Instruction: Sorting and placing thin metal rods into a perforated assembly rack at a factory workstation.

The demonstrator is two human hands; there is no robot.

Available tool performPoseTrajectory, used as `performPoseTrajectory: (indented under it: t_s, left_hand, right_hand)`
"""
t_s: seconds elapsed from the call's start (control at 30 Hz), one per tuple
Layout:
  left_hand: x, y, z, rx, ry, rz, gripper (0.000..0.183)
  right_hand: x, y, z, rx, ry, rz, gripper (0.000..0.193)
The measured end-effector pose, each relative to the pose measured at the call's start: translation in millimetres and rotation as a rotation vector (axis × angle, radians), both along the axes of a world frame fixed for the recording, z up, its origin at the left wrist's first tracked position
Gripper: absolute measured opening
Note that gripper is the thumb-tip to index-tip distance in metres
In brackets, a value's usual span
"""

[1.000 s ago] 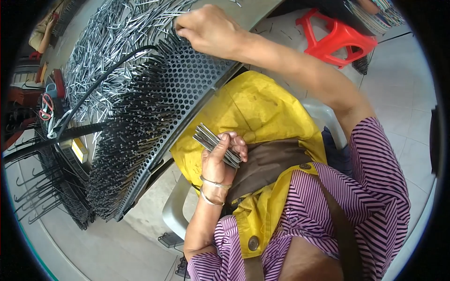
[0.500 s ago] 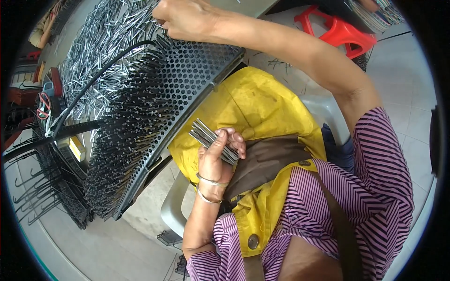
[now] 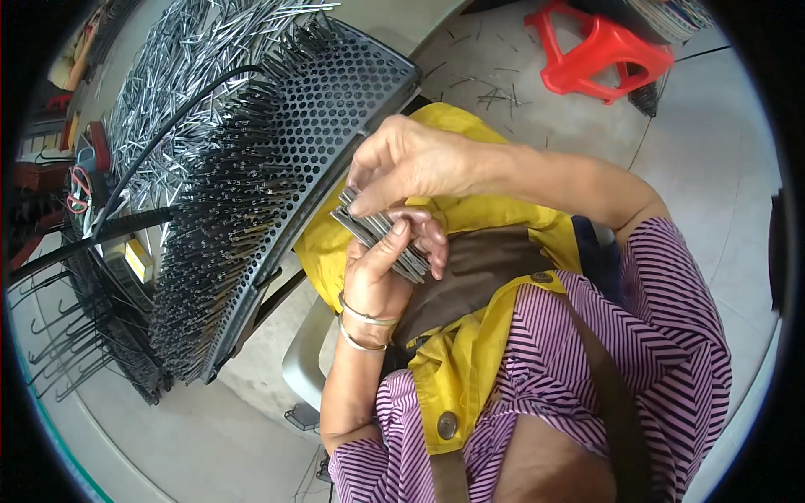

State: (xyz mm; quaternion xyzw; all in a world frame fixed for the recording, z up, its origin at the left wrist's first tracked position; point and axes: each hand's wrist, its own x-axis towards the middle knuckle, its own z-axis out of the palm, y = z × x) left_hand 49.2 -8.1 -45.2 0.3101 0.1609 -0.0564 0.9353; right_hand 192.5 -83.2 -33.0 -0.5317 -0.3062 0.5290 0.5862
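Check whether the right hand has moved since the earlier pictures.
Yes: the right hand has come down and rightward, from the upper edge of the black perforated tray to the rods in the left hand.

L fingers (image 3: 435, 244) w/ rods (image 3: 364, 223), R fingers (image 3: 374, 198) touching

Rods (image 3: 361, 227) shiny metal; stool (image 3: 590, 60) glossy plastic; apron (image 3: 470, 356) matt cloth
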Motion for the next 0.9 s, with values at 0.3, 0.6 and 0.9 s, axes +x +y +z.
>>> performPoseTrajectory:
  t_s: [0.3,0.6,0.9]
  left_hand:
    - [-2,-7,10,0.027,0.113,0.042,0.030]
    - [-3,-8,9,0.197,0.180,0.027,0.026]
    - [-9,-2,-8,0.165,0.240,0.238,0.022]
  right_hand:
    - [2,-18,-2,-0.020,0.083,-0.210,0.005]
    - [4,-27,0,-0.121,0.189,-0.212,0.007]
    - [58,-2,28,0.196,-0.166,-0.690,0.008]
